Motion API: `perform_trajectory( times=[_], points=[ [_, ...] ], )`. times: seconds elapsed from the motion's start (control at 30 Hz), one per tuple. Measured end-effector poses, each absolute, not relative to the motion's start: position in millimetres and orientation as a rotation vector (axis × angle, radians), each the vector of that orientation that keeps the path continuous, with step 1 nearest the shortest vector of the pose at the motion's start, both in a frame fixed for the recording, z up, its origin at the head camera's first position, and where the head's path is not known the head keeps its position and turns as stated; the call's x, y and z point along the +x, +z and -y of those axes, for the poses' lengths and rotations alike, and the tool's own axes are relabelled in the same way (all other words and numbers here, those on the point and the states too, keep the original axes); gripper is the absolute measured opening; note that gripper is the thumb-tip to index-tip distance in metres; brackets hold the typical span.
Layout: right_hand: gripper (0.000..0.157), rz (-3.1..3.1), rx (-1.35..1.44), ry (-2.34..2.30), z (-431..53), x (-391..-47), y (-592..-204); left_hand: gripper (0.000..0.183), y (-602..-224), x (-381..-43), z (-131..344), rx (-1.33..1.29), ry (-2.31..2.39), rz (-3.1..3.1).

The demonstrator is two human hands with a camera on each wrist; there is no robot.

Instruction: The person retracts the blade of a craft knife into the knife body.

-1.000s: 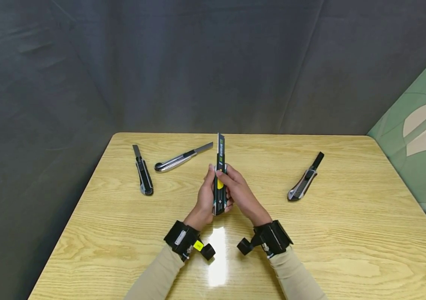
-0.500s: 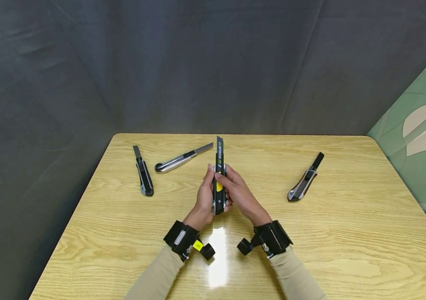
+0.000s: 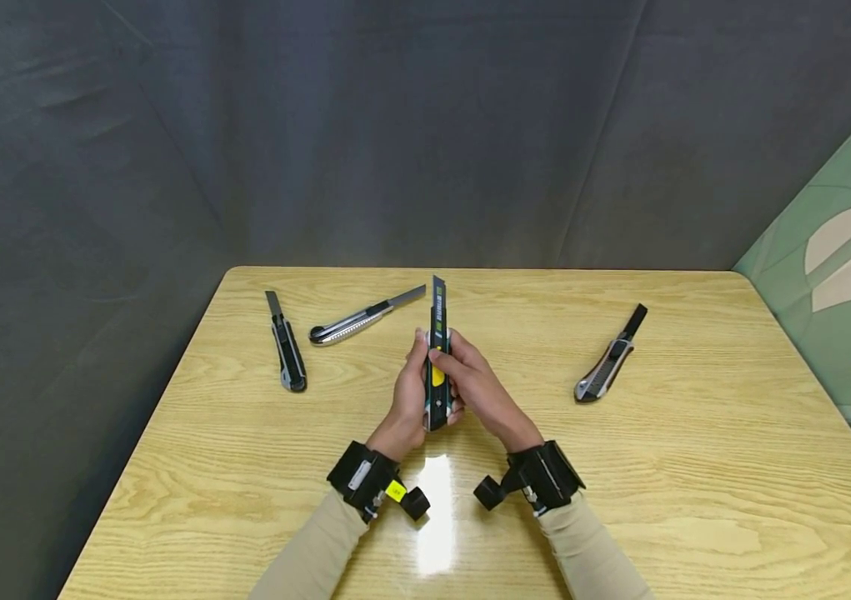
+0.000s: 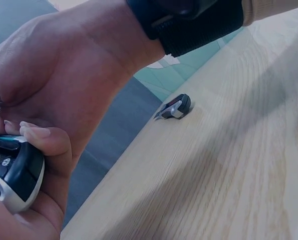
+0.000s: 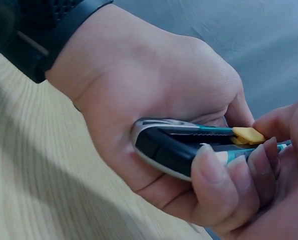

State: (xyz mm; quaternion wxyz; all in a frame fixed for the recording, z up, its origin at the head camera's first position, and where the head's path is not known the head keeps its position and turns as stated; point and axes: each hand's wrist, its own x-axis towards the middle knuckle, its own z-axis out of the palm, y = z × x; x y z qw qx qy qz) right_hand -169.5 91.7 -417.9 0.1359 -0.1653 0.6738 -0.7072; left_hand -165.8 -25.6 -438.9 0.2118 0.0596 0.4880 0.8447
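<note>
In the head view, a black and white utility knife (image 3: 438, 408) with teal accents and a yellow slider (image 3: 438, 375) is held upright above the table's middle, its dark printed blade (image 3: 438, 304) out of the handle. My left hand (image 3: 406, 400) grips the handle; in the right wrist view its fingers (image 5: 214, 180) curl up around the side and the butt rests on the palm. My right hand (image 3: 481, 387) holds the knife from the right, thumb on the slider. Where its other fingers lie is partly hidden.
Three more utility knives lie on the wooden table (image 3: 680, 467), blades or dark tips pointing away: a black and grey one (image 3: 288, 350) at left, a silver one (image 3: 353, 323) beside it, and a grey and black one (image 3: 605, 367) at right. A dark curtain (image 3: 425, 133) hangs behind.
My right thumb and the yellow slider have shifted slightly toward me. The blade tip sits a little lower, and the knife has turned slightly. The other knives lie where they were.
</note>
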Motion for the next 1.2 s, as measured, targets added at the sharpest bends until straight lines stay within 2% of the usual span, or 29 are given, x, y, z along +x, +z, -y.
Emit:
perform_trajectory(
  times=[0.7,1.2],
  points=[
    [0.031,-1.933,-0.497,-2.051,-92.6,-169.3,-417.0,0.06,-436.7,-165.9,26.9,0.162,2.325,-1.372],
    [0.027,-1.933,-0.491,-2.066,-91.3,-169.3,-418.5,0.06,-438.5,-167.6,27.3,0.137,2.323,-1.346]
  ],
)
